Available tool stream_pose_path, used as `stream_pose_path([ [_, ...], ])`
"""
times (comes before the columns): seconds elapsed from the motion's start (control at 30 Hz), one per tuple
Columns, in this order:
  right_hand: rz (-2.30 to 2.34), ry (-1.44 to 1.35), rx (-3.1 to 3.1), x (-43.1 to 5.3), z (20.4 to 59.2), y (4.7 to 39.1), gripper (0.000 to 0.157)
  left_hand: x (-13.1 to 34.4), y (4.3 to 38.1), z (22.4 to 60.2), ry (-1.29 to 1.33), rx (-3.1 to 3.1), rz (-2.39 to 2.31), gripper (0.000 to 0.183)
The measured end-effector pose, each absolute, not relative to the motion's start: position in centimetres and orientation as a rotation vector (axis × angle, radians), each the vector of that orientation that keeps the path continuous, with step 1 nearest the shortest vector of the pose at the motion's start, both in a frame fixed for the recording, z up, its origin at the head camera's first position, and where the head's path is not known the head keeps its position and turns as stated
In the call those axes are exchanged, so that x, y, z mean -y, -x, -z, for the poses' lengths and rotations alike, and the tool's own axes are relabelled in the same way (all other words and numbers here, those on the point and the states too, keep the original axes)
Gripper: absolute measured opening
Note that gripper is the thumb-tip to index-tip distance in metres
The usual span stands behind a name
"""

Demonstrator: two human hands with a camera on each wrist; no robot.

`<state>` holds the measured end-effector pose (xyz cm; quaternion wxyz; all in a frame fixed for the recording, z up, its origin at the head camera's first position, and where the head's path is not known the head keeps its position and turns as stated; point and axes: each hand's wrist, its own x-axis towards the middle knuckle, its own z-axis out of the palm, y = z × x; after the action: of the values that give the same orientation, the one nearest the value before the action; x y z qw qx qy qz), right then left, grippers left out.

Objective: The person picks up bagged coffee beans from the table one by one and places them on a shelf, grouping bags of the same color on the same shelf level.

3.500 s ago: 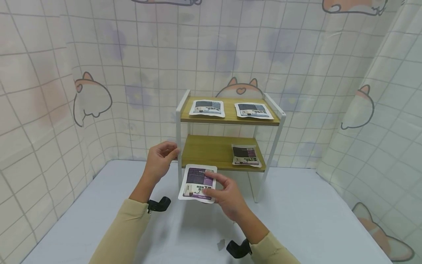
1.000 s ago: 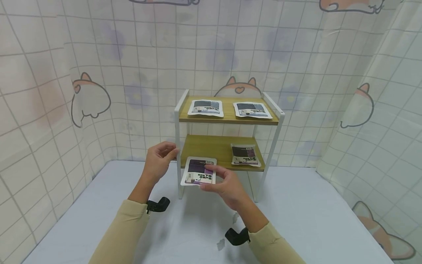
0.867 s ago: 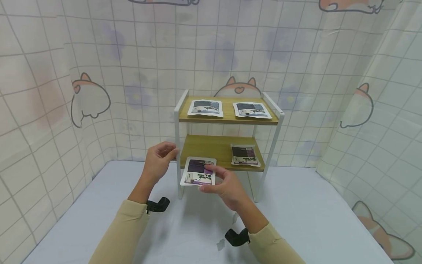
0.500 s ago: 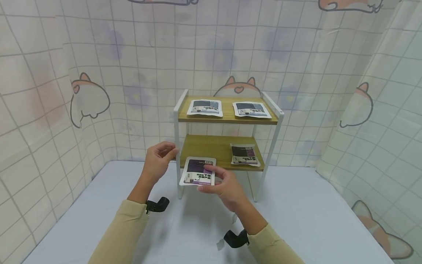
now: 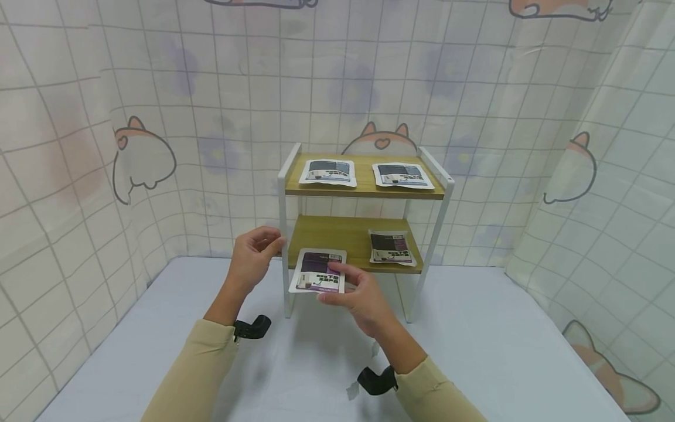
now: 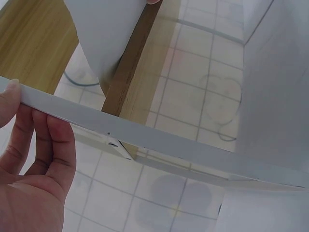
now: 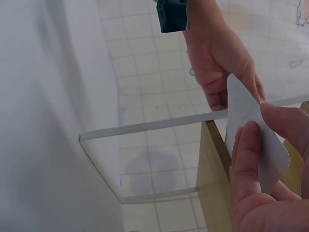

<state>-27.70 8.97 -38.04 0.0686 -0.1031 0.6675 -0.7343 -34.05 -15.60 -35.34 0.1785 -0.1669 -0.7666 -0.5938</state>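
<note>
My right hand [image 5: 366, 302] pinches a purple-and-white printed pouch [image 5: 317, 264] by its right side, thumb underneath and fingers on top. The pouch is at the left front of the lower shelf [image 5: 334, 231], its near end sticking out past the edge. In the right wrist view the pouch's plain white back [image 7: 244, 111] shows against the fingers. My left hand [image 5: 252, 259] holds the shelf rack's white front-left post [image 6: 164, 137] between thumb and fingers. Another purple pouch [image 5: 391, 248] lies at the right of the lower shelf.
Two pouches with blue-toned prints, a left one [image 5: 328, 173] and a right one [image 5: 403, 176], lie on the top shelf [image 5: 366, 170]. The rack stands on a white-covered table [image 5: 464, 351]. A grid-patterned curtain [image 5: 237, 88] encloses the back and sides.
My right hand has carried the pouch forward and up, from in front of the rack to the lower shelf's left front. Lately it has edged slightly farther in. The left hand stays on the post.
</note>
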Motion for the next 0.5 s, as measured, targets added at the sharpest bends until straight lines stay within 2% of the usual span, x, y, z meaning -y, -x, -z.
stream_pose_path([
  [0.5, 2.205, 0.297, -2.039, -8.99, 37.73, 27.97, 0.066, 15.62, 33.99, 35.27, 0.484, 2.166, 1.675, 0.022],
])
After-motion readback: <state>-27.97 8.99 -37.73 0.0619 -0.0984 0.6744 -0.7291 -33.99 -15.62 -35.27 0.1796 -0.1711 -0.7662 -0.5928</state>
